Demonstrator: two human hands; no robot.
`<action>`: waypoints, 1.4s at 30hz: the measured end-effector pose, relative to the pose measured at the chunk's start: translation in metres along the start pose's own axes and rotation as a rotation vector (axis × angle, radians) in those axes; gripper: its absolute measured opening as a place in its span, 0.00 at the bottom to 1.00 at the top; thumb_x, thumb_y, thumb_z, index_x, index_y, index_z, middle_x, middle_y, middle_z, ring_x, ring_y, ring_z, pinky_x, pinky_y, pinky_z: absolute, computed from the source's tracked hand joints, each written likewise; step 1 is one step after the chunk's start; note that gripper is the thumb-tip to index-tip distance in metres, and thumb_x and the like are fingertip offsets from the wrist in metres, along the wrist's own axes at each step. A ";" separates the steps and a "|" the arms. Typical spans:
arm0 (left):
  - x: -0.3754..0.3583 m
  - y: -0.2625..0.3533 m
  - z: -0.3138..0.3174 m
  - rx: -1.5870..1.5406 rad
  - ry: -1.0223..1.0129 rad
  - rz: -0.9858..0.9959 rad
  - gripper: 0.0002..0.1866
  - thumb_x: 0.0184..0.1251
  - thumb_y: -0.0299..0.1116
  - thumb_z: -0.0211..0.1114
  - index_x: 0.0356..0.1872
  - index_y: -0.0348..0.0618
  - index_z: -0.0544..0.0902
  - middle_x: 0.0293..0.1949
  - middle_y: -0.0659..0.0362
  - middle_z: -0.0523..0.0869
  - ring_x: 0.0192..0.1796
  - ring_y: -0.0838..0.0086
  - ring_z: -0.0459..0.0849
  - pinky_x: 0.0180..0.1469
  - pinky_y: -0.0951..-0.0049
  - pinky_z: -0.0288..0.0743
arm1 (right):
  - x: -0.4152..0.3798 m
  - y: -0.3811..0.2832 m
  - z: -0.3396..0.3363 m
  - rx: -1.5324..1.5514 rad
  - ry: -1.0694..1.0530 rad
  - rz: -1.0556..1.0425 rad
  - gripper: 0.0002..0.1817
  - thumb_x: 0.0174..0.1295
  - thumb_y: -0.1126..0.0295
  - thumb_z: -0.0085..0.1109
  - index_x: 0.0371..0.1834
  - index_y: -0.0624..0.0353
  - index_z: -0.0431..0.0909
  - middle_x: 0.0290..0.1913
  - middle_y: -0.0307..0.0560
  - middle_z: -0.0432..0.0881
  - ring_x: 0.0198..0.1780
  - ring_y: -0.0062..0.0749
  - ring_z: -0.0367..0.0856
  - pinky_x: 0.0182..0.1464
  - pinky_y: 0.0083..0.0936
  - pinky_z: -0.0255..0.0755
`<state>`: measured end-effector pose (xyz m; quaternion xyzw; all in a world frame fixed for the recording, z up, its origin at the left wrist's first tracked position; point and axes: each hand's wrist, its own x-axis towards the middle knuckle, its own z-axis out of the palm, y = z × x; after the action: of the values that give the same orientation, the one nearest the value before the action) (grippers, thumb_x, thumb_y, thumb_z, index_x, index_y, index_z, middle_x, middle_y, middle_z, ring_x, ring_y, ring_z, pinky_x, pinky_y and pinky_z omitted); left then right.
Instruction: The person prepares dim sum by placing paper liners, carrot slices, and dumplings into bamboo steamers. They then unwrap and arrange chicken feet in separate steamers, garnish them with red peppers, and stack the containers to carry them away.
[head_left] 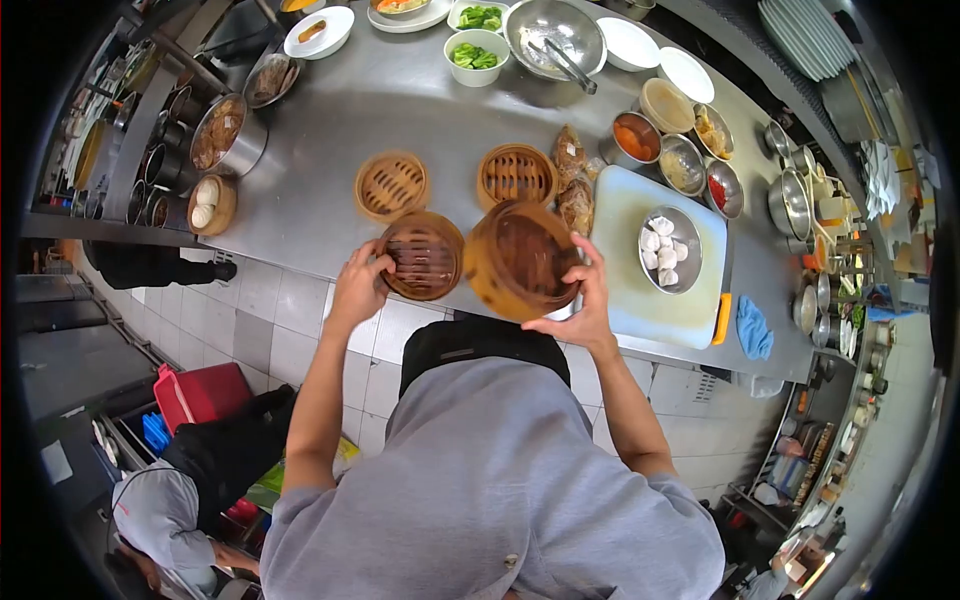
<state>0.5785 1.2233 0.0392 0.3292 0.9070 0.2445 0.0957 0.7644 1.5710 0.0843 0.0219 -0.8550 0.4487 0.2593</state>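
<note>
My left hand [362, 285] grips the rim of a dark round bamboo steamer basket [424, 256] with a slatted base, above the front edge of the steel table. In my right hand [581, 300] is a second, deeper bamboo steamer basket [523, 258], tilted so that its inside faces me. The two baskets are side by side, almost touching. Behind them on the table lie two lighter slatted steamer pieces, one on the left [392, 186] and one on the right [517, 175]. A steamer with white buns [211, 204] stands at the table's left edge.
A white cutting board [620, 290] on the right carries a metal bowl of white dumplings [669, 250]. Wrapped brown food packets [573, 190] lie beside it. Metal bowls, plates and greens [473, 57] line the back. A co-worker [170, 510] is at lower left.
</note>
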 end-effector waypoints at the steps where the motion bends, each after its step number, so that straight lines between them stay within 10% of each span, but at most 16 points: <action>1: 0.005 -0.003 -0.009 -0.053 -0.148 -0.064 0.17 0.48 0.18 0.70 0.41 0.46 0.84 0.61 0.51 0.80 0.64 0.51 0.79 0.59 0.49 0.76 | 0.003 -0.003 0.004 0.011 -0.055 -0.010 0.46 0.30 0.49 0.94 0.45 0.54 0.68 0.76 0.66 0.63 0.76 0.61 0.66 0.74 0.53 0.63; 4: 0.015 -0.011 -0.023 -0.086 -0.475 -0.163 0.20 0.48 0.19 0.71 0.46 0.47 0.83 0.66 0.49 0.76 0.68 0.48 0.76 0.63 0.50 0.76 | 0.011 -0.010 0.015 0.037 -0.109 -0.004 0.43 0.31 0.50 0.93 0.44 0.56 0.72 0.77 0.64 0.62 0.76 0.62 0.66 0.71 0.51 0.68; 13: 0.088 -0.008 0.008 0.174 0.222 -0.005 0.25 0.63 0.34 0.71 0.62 0.43 0.80 0.71 0.48 0.73 0.73 0.49 0.72 0.78 0.39 0.51 | 0.011 0.014 0.018 0.026 0.137 0.200 0.41 0.35 0.54 0.92 0.46 0.57 0.70 0.77 0.63 0.60 0.73 0.54 0.69 0.66 0.44 0.72; 19: 0.113 0.011 0.022 0.151 0.047 0.149 0.18 0.67 0.31 0.70 0.57 0.44 0.84 0.55 0.58 0.86 0.65 0.62 0.79 0.77 0.40 0.53 | -0.004 0.007 -0.027 0.113 0.267 0.391 0.38 0.39 0.58 0.91 0.47 0.58 0.72 0.78 0.58 0.60 0.68 0.47 0.74 0.62 0.40 0.75; 23: 0.122 0.021 0.036 0.053 -0.008 0.248 0.18 0.64 0.30 0.72 0.56 0.44 0.86 0.57 0.57 0.86 0.65 0.62 0.80 0.79 0.41 0.50 | -0.027 -0.008 -0.067 -0.387 0.232 0.297 0.33 0.41 0.59 0.90 0.43 0.57 0.76 0.78 0.60 0.63 0.69 0.56 0.74 0.64 0.44 0.75; 31: 0.140 0.098 0.030 -0.079 -0.089 0.355 0.33 0.56 0.25 0.66 0.68 0.47 0.76 0.70 0.50 0.73 0.76 0.54 0.68 0.78 0.45 0.51 | -0.105 -0.006 -0.073 -0.207 0.196 0.513 0.30 0.43 0.70 0.88 0.44 0.61 0.75 0.76 0.54 0.64 0.59 0.35 0.81 0.54 0.31 0.84; 42: 0.250 0.226 0.131 0.468 -0.189 0.412 0.37 0.57 0.49 0.76 0.69 0.55 0.77 0.67 0.47 0.76 0.72 0.49 0.72 0.69 0.43 0.60 | -0.104 0.076 -0.062 -0.470 0.428 0.530 0.24 0.46 0.71 0.85 0.41 0.58 0.77 0.79 0.62 0.59 0.74 0.62 0.69 0.71 0.46 0.70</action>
<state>0.5556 1.5840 0.0381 0.5402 0.8400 0.0121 0.0499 0.8604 1.6446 0.0073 -0.3526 -0.8370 0.2869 0.3047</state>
